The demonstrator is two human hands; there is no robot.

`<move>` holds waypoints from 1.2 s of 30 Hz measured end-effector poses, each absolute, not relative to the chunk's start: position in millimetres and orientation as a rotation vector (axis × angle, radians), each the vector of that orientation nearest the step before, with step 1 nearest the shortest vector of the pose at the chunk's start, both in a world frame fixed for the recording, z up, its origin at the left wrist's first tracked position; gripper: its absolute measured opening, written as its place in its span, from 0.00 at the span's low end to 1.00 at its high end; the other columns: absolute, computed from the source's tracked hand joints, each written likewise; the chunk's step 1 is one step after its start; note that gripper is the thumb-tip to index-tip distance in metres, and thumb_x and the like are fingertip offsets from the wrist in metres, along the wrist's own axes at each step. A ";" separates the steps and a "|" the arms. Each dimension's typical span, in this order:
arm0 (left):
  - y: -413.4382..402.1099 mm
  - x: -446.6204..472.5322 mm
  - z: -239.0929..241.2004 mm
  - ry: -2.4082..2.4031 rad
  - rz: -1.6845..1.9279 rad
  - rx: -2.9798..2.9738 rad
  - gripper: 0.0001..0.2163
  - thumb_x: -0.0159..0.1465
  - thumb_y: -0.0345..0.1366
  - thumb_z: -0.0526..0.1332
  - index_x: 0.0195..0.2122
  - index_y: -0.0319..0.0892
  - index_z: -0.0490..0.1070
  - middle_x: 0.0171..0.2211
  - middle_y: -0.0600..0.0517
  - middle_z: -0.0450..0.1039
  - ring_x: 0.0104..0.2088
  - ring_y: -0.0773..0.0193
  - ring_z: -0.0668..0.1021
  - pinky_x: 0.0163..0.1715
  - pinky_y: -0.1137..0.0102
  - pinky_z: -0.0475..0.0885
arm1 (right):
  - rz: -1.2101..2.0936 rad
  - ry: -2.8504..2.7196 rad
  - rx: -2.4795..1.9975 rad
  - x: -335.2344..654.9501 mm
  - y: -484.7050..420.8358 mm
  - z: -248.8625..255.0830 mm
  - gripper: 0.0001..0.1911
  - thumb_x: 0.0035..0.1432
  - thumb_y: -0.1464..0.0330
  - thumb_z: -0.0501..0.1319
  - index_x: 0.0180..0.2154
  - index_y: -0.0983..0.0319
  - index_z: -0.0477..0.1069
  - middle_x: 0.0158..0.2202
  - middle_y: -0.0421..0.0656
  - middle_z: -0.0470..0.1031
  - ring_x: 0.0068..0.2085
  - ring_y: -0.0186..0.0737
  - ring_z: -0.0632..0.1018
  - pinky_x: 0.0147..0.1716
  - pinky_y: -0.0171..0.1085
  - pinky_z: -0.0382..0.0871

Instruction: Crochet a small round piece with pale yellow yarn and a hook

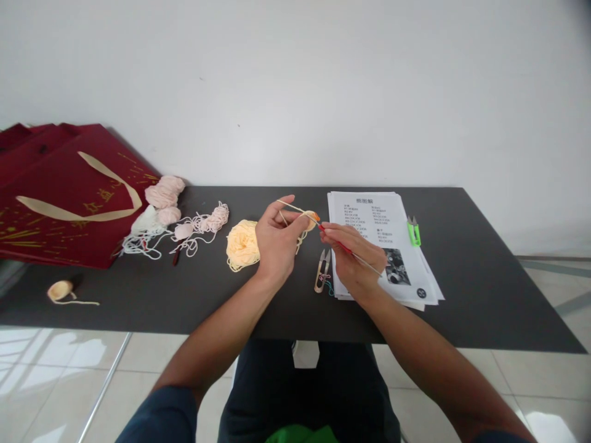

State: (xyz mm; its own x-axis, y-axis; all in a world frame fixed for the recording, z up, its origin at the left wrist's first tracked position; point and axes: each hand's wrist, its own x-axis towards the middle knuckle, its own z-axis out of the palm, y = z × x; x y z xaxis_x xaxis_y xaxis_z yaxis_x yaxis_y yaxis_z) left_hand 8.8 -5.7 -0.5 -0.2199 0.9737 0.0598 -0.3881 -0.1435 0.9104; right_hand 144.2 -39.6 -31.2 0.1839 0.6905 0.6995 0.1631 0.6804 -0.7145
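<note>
My left hand [278, 237] pinches a small pale yellow crochet piece [308, 220], with a strand of yarn stretched over its raised forefinger. An orange bit, perhaps a stitch marker, shows at the edge of the piece. My right hand [354, 252] is closed round a red-handled crochet hook [344, 247], whose tip points left and meets the piece. A ball of pale yellow yarn [242, 245] lies on the table just left of my left hand. Below and between the hands rest thread snips [322, 271] with a beige handle.
Printed sheets [369, 203] lie under and beyond my right hand, with green thread snips [414, 232] on their right edge. Pink yarn [162, 192] and loose white yarn [145, 231] sit by a dark red bag [60, 191]. A small crocheted cup [60, 290] is at far left on the black table [480, 295].
</note>
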 end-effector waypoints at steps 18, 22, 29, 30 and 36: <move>-1.0 0.7 4.5 0.954 1.343 0.956 0.35 0.48 0.28 0.74 0.60 0.39 0.74 0.24 0.59 0.77 0.23 0.72 0.74 0.29 0.72 0.69 | 0.768 -1.147 -0.719 160.7 -22.9 -18.0 0.07 0.60 0.67 0.72 0.38 0.55 0.76 0.38 0.38 0.83 0.31 0.33 0.79 0.30 0.36 0.75; -0.7 -0.5 1.6 1.021 1.372 1.003 0.34 0.50 0.29 0.74 0.60 0.38 0.74 0.25 0.58 0.78 0.23 0.71 0.75 0.28 0.72 0.70 | 0.546 -1.253 -0.799 160.1 -31.6 -14.5 0.05 0.61 0.68 0.71 0.37 0.54 0.76 0.37 0.40 0.83 0.36 0.38 0.82 0.36 0.41 0.77; -4.2 0.9 2.5 1.007 1.446 1.220 0.27 0.52 0.27 0.70 0.56 0.44 0.77 0.25 0.59 0.77 0.23 0.70 0.74 0.26 0.72 0.70 | 0.696 -1.082 -0.775 160.6 -32.5 -8.9 0.07 0.60 0.69 0.72 0.37 0.55 0.75 0.36 0.38 0.83 0.29 0.33 0.78 0.28 0.36 0.71; -3.7 0.4 2.0 0.988 1.442 1.228 0.27 0.53 0.27 0.70 0.56 0.44 0.77 0.25 0.59 0.77 0.23 0.70 0.74 0.26 0.72 0.70 | 0.746 -1.052 -0.751 161.9 -31.0 -8.4 0.08 0.59 0.69 0.73 0.37 0.55 0.75 0.36 0.38 0.83 0.29 0.33 0.78 0.27 0.35 0.70; 1.0 -3.8 -2.9 0.859 1.381 1.243 0.23 0.54 0.27 0.70 0.53 0.44 0.79 0.26 0.57 0.76 0.24 0.71 0.73 0.26 0.74 0.68 | 1.007 -0.917 -0.687 169.2 -22.4 -7.5 0.11 0.55 0.68 0.75 0.35 0.57 0.74 0.33 0.37 0.82 0.27 0.30 0.76 0.26 0.32 0.69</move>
State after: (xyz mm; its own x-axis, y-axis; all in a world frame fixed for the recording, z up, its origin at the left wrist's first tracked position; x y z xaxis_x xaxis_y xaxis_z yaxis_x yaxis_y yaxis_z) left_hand -3.8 1.0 -2.9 0.0790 0.9712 0.2247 -0.2279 -0.2019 0.9525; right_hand 169.2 -22.4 -7.5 0.2389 0.9181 0.3162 -0.4012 0.3898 -0.8289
